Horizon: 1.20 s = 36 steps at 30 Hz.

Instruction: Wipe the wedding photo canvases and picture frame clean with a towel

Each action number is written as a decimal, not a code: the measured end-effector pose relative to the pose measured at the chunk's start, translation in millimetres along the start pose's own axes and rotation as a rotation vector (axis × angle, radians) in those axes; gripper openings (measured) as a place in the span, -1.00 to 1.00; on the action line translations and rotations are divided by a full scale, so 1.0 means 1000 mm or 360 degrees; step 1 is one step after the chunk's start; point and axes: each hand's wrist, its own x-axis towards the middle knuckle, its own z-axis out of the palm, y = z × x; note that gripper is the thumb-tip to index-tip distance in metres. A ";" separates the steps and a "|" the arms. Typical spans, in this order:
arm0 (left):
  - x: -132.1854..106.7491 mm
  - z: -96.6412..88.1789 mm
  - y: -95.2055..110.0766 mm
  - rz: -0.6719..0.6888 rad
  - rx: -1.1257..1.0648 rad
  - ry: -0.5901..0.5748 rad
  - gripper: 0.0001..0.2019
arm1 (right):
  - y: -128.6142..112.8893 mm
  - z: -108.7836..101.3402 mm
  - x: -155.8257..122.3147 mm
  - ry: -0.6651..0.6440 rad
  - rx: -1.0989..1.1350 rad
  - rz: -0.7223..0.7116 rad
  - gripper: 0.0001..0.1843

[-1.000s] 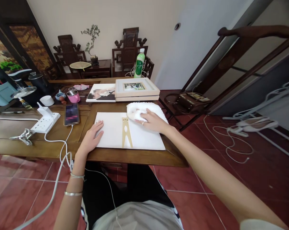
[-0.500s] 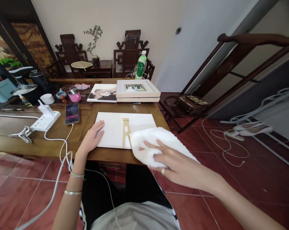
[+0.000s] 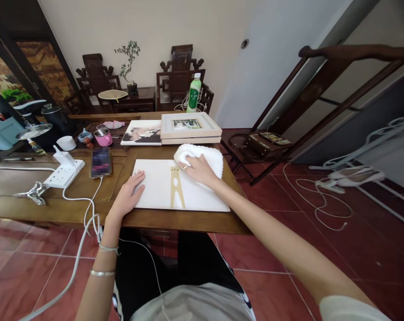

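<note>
A white flat album-like panel (image 3: 153, 189) with a gold long-legged animal figure (image 3: 176, 189) in its middle lies on the wooden table near the front edge. My left hand (image 3: 128, 192) rests flat on the panel's left edge, fingers stretched out. A fluffy white cloth (image 3: 213, 160) is bunched under my right hand (image 3: 200, 170), which presses it at the panel's upper right edge. Part of the cloth spreads past that edge onto the table. My right forearm crosses above the panel's lower right corner.
Behind the panel lie a photo-covered book (image 3: 142, 133) and stacked picture frames (image 3: 191, 129), with a green bottle (image 3: 194, 93) beyond. To the left are a phone (image 3: 101, 162), a power strip (image 3: 66, 173), a pink cup (image 3: 103, 137) and white cables. A wooden chair (image 3: 272, 138) stands right.
My right hand has moved the cloth away from me, from the panel's front right corner to its far right edge. The panel's right part now shows. My left hand stays in place.
</note>
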 end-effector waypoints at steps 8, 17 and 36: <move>-0.001 0.001 -0.003 0.0011 -0.0012 0.0008 -0.55 | -0.036 0.007 -0.041 -0.0108 -0.0086 -0.0368 -0.65; -0.001 0.002 -0.002 0.0008 -0.0044 0.0026 -0.55 | -0.062 -0.023 -0.126 -0.0417 0.0072 -0.0662 -0.66; 0.000 0.000 -0.001 0.0004 -0.0002 0.0007 -0.55 | -0.057 0.004 -0.026 -0.0204 -0.0244 -0.0382 -0.66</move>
